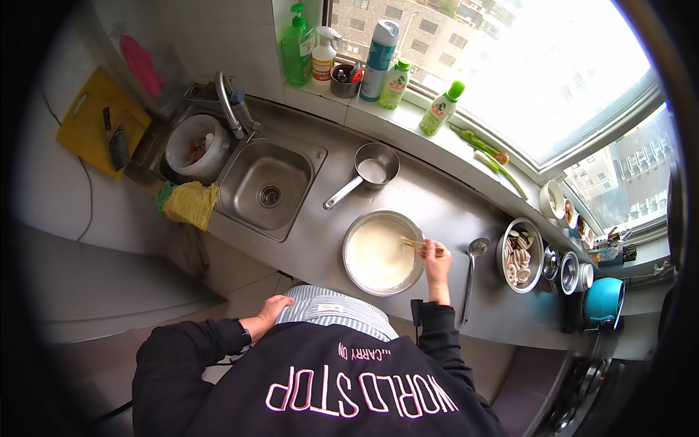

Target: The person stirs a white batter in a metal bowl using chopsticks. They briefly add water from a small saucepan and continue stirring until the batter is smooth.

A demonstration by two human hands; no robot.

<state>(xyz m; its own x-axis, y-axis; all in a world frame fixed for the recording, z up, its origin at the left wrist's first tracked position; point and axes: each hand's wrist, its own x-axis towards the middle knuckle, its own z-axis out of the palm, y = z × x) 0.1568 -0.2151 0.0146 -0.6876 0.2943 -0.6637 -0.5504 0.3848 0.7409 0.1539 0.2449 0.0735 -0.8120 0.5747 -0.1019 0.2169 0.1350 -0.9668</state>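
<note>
My right hand (437, 262) grips wooden chopsticks (413, 243), whose tips reach into pale, creamy batter (379, 251). The batter fills much of a round stainless steel bowl (349, 273) near the counter's front edge. My left hand (274, 309) rests against the side of a striped apron (338, 306) at my hip; its fingers are partly turned from view. Behind the bowl stands a small steel saucepan (375, 164), its handle pointing toward the front left. To the right of my right hand lies a long-handled metal ladle (471, 278).
A steel sink (267, 191) with a faucet (226, 104) is at left, beside a whitish tub (196, 147) and a yellow cloth (191, 203). A cleaver (116, 145) lies on a yellow cutting board (82, 125). At right sits a bowl of sliced lotus root (516, 262). Bottles (379, 60) line the windowsill.
</note>
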